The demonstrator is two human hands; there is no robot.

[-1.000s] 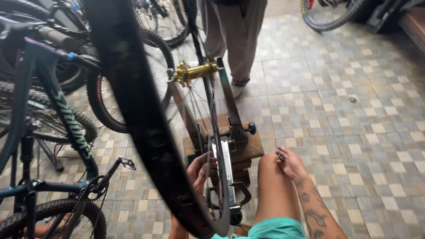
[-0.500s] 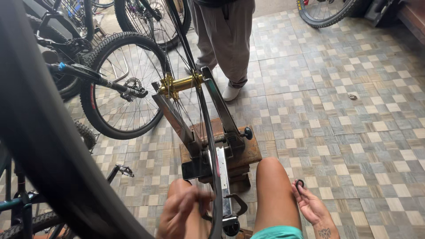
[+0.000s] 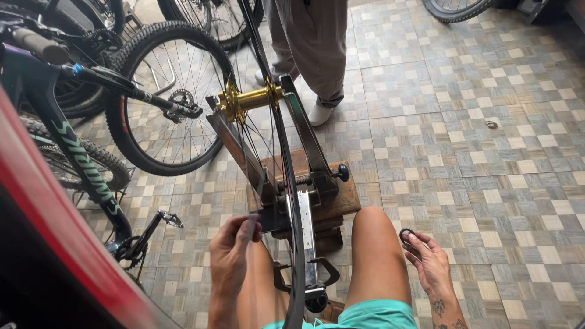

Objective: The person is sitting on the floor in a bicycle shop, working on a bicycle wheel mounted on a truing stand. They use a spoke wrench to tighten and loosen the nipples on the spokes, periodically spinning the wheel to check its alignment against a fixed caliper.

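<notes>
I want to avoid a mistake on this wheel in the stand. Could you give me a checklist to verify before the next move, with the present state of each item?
1. Wheel seated in the truing stand, gold hub between the two uprights: ok.
2. Left hand on a spoke near the rim: ok, fingers pinch it.
3. Right hand holds the small round black tool: ok, but it is away from the wheel, beside the right knee.
4. Stand base steady on the wooden block: cannot tell.
5. Spoke tension: cannot tell.
6. Space around: not ok, a person stands just behind the stand and a bicycle is close on the left.
</notes>
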